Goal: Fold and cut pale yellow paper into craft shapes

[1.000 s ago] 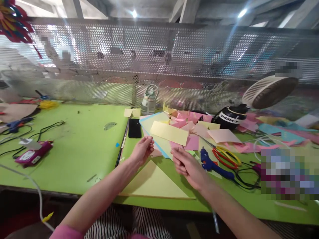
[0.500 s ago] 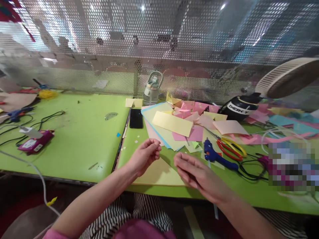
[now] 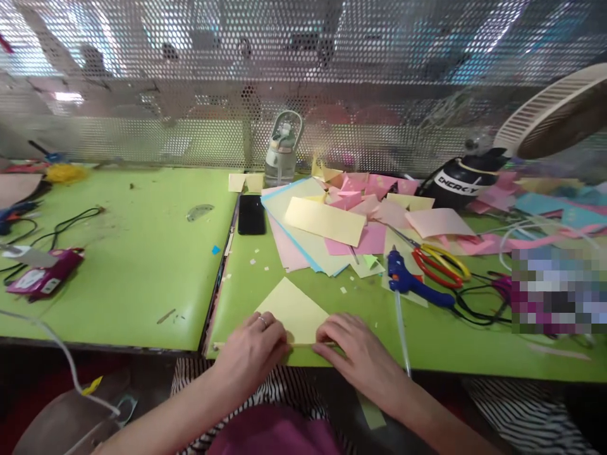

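Note:
A pale yellow sheet of paper (image 3: 291,309) lies at the table's front edge, one corner pointing away from me. Along its near side runs a narrow rolled or folded strip, whose thin end sticks out left of my left hand. My left hand (image 3: 260,338), a ring on one finger, has its fingers closed on this near edge. Opposite it, my right hand (image 3: 348,341) pinches the same edge between thumb and fingers. Both hands rest low on the paper, a short gap between them. Their fingertips partly hide the strip.
Beyond the sheet are stacked coloured papers (image 3: 308,253), a phone (image 3: 251,215) and a bottle (image 3: 282,151). To the right lie a blue glue gun (image 3: 408,278), scissors with red and yellow handles (image 3: 441,265) and cables. A fan (image 3: 559,114) stands behind them. A seam splits the green table (image 3: 142,272).
Both hands have come down from above the paper onto its near edge and closed on it. The sheet's far corner now shows between them. The camera view has shifted slightly.

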Demonstrator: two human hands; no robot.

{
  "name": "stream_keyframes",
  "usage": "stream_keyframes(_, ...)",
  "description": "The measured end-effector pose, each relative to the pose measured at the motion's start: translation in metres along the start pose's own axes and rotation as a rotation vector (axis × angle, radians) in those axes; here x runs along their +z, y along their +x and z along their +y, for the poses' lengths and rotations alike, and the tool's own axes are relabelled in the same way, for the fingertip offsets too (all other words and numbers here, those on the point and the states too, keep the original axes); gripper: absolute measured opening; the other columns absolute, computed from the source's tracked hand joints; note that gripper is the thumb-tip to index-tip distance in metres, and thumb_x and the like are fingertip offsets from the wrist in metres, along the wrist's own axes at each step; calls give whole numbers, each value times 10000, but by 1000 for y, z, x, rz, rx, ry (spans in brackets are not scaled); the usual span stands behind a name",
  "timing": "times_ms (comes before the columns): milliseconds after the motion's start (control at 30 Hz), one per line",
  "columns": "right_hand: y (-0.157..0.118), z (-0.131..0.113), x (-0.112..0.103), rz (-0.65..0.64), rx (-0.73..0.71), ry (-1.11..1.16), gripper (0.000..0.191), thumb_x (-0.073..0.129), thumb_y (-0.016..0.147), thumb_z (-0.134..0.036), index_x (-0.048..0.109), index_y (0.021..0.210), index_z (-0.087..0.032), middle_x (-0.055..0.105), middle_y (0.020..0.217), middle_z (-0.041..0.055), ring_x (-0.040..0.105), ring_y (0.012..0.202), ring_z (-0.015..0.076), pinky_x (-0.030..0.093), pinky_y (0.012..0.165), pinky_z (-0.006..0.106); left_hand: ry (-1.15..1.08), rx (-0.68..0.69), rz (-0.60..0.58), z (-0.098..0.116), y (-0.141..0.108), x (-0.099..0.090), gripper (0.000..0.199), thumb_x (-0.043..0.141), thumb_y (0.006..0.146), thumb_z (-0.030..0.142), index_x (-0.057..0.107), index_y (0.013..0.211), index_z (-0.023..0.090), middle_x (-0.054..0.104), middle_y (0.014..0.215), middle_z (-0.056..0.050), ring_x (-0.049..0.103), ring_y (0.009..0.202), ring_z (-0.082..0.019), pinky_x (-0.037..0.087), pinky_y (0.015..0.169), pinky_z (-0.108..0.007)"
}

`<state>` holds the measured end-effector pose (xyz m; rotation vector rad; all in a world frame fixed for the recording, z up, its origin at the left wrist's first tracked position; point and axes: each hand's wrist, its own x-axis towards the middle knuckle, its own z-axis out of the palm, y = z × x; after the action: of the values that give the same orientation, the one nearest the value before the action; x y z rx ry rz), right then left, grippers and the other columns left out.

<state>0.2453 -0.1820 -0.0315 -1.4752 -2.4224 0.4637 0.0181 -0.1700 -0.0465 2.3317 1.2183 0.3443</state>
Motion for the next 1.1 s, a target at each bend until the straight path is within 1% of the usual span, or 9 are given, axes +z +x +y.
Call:
stream_keyframes(167, 1, 1, 0, -34, 66, -35, 185, 526, 955, -295, 560, 791, -217, 624, 800, 2, 579, 776, 184, 401, 722, 342, 104, -49, 27, -8, -9, 0, 172, 445, 976, 218, 564, 856, 184, 614, 853, -48, 558, 789, -216, 431, 723, -356)
stream_keyframes(367, -1, 0, -1, -73, 100, -89, 189, 536, 947, -316, 565, 794, -208, 599, 831, 17, 561, 815, 206, 364, 750, 377, 128, -48, 118, -17, -24, -6, 171, 476, 965, 288, 582, 865, 199, 604, 890, -53, 528, 824, -226, 408, 757, -381)
stream_keyframes(633, -5, 5, 9, 27, 127, -192, 149, 551, 922, -294, 549, 798, -210, 591, 807, 19, 532, 767, 199, 350, 712, 364, 185, -118, 216, -31, -33, -6, 168, 444, 982, 246, 593, 918, 201, 603, 928, -50, 518, 826, -219, 379, 737, -369)
stream_keyframes(700, -7, 9, 8, 51, 119, -212, 92, 555, 913, -261, 566, 833, -216, 612, 829, 22, 546, 779, 201, 357, 706, 358, 217, -53, 244, -34, -37, -3, 181, 446, 976, 192, 617, 1030, 220, 622, 985, -50, 535, 863, -219, 385, 766, -365)
stream_keyframes(767, -11, 11, 8, 111, 83, -236, 61, 547, 909, -220, 598, 877, -227, 648, 874, 27, 562, 797, 203, 362, 703, 356, 263, 66, 277, -36, -42, 3, 301, 420, 972, 128, 618, 1155, 262, 647, 1061, -41, 555, 918, -208, 391, 812, -351)
stream_keyframes(833, -16, 12, 10, 203, -7, -268, 166, 505, 912, -150, 637, 961, -237, 694, 956, 33, 582, 850, 206, 375, 734, 365, 332, 179, 318, -36, -47, 10, 360, 412, 978, 131, 598, 1249, 278, 665, 1148, -34, 562, 1021, -203, 380, 900, -344)
stream_keyframes(900, -22, 9, 16, 300, -128, -291, 301, 443, 913, -74, 652, 1065, -229, 724, 1035, 36, 602, 926, 202, 383, 809, 378, 417, 240, 342, -35, -53, 19, 362, 423, 992, 196, 566, 1320, 247, 655, 1241, -42, 536, 1148, -206, 344, 996, -344)
stream_keyframes(967, -27, 4, 26, 367, -214, -295, 344, 426, 915, -54, 649, 1136, -194, 737, 1073, 50, 620, 976, 193, 377, 884, 388, 472, 268, 355, -35, -56, 27, 370, 441, 995, 247, 548, 1347, 218, 640, 1288, -50, 515, 1212, -203, 313, 1053, -343)
stream_keyframes(1100, -37, 0, 44, 465, -250, -296, 248, 535, 939, -174, 656, 1155, -152, 748, 1071, 76, 644, 976, 194, 373, 937, 399, 432, 307, 449, -35, -60, 34, 309, 493, 984, 260, 606, 1266, 204, 685, 1202, -45, 556, 1166, -189, 286, 1099, -350)
